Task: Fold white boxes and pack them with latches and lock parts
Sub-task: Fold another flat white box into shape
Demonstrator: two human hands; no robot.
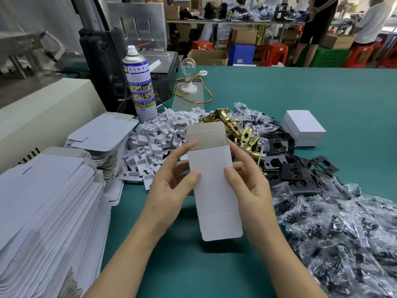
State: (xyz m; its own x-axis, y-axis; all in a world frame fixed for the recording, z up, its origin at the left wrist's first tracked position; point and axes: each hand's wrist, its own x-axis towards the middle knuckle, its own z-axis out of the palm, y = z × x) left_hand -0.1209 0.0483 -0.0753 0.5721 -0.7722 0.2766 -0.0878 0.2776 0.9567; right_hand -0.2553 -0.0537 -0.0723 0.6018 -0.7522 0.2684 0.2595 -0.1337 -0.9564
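I hold a white cardboard box point(214, 190) upright above the green table point(322, 93), its grey-lined top flap open and its bottom flap hanging down. My left hand point(174, 186) pinches the box's left edge between thumb and fingers. My right hand point(245, 179) grips the right edge the same way. Behind the box lie brass latches point(234, 125), black strike plates point(287, 168) and white plastic inserts point(159, 136). Stacks of flat unfolded boxes point(49, 201) stand at the left.
Bagged lock parts point(343, 233) pile up at the right. Two finished white boxes point(303, 127) are stacked beyond the plates. A spray can point(139, 82), a light bulb with wires point(188, 76) and machines stand at the back left. People stand far behind.
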